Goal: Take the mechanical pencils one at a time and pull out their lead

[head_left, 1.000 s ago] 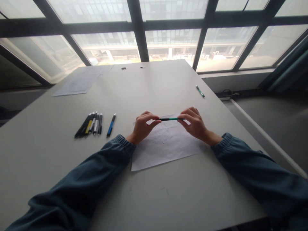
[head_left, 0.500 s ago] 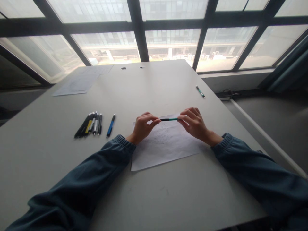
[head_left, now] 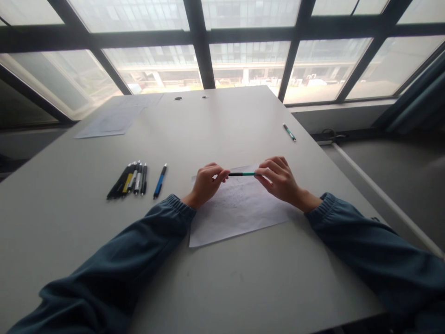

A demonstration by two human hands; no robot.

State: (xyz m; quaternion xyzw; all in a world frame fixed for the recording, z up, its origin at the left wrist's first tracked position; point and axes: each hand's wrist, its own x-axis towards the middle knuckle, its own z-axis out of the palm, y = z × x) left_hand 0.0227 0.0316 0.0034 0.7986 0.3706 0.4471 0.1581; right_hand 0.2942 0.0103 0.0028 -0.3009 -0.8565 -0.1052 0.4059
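Note:
Between my two hands a green and black pen (head_left: pixel 242 174) lies level, above a sheet of paper (head_left: pixel 239 218) with faint marks on it. My left hand (head_left: pixel 208 182) pinches the black end between thumb and fingers. On the other side, my right hand (head_left: pixel 277 177) grips the green end with its fingertips. Both tips of the pen are hidden by my fingers. A blue pen (head_left: pixel 160 181) lies on the table to the left of my left hand.
Several black, yellow and silver pens (head_left: pixel 129 181) lie in a group farther left. Another green pen (head_left: pixel 289 132) rests near the right edge of the white table (head_left: pixel 222 278). More paper sheets (head_left: pixel 107 121) are at the far left, with windows beyond.
My left thumb and fingers have shifted their hold, and the pen has moved slightly left and down. More of its green part shows. My right hand has barely moved.

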